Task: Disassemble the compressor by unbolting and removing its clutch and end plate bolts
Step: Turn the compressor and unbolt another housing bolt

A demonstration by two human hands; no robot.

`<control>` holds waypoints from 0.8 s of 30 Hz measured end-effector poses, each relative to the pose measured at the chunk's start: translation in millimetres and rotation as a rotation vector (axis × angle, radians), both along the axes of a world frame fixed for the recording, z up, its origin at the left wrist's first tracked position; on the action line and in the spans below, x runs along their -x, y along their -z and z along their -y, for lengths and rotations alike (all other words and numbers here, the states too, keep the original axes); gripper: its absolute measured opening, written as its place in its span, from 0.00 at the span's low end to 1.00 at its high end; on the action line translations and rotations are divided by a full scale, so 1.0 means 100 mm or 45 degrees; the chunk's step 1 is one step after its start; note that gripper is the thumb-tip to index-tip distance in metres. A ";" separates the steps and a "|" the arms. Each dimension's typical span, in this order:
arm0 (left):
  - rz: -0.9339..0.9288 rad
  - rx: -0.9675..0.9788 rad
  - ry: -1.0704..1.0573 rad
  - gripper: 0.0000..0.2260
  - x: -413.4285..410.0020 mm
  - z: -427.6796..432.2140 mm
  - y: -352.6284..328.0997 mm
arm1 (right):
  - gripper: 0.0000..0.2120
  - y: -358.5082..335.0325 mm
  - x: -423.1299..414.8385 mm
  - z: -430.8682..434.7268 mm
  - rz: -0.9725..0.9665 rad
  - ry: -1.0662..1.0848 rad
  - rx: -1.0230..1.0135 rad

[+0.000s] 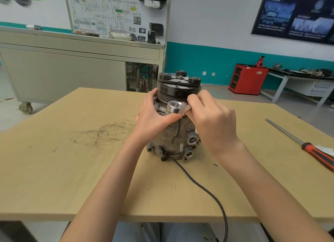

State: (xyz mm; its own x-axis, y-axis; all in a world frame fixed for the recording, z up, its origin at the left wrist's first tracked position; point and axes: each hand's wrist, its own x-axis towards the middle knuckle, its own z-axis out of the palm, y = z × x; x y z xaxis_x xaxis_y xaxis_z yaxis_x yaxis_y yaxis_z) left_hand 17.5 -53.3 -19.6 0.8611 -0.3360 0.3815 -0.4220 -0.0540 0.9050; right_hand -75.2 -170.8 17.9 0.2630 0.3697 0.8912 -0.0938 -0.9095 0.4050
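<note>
As the compressor (173, 133) stands upright on the surface (72, 169), clasped by the left grip (153, 115), a ring wrench (175, 107) is pinched in the right grip (211, 118); unbolting is judged barely begun, and seating the ring on a bolt is needed.

We have a pale wooden table (54, 178) before us. The compressor (173, 133) stands upright on it, just toward 12 o'clock from the middle. A black cable (207, 189) runs from its base toward 5 o'clock and over the near edge. At 3 o'clock lies a screwdriver (303, 145) with a red-and-black handle. Dark scuff marks (104, 133) show at 9 o'clock.
</note>
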 end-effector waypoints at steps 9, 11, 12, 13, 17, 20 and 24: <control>0.011 0.030 -0.007 0.43 -0.04 0.00 0.03 | 0.07 0.06 -0.04 -0.16 -0.061 0.078 0.011; 0.012 0.031 -0.022 0.43 -0.04 0.00 0.03 | 0.08 0.06 -0.07 -0.15 -0.020 0.052 -0.005; 0.022 0.024 -0.025 0.43 -0.04 0.00 0.04 | 0.09 0.07 -0.07 -0.13 0.004 0.042 -0.010; 0.041 0.012 -0.031 0.43 -0.04 0.00 0.05 | 0.10 0.08 -0.07 -0.08 0.017 0.008 -0.023; 0.083 -0.071 -0.087 0.48 -0.04 -0.01 0.04 | 0.14 0.24 -0.03 0.23 -0.202 -0.827 -0.728; 0.080 -0.086 -0.097 0.50 -0.03 -0.02 0.03 | 0.14 0.24 -0.06 0.59 -0.590 -1.537 -1.636; 0.062 -0.098 -0.093 0.51 -0.01 -0.02 0.02 | 0.18 0.17 -0.31 0.97 -1.150 -1.920 -2.061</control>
State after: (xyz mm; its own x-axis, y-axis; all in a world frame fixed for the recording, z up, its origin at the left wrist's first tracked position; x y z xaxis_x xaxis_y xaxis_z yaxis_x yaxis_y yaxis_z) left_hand 18.6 -51.3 -21.6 0.8653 -0.3028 0.3993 -0.4580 -0.1545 0.8754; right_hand -44.2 -268.3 1.3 0.9104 0.0065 0.4137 0.3875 0.3369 -0.8581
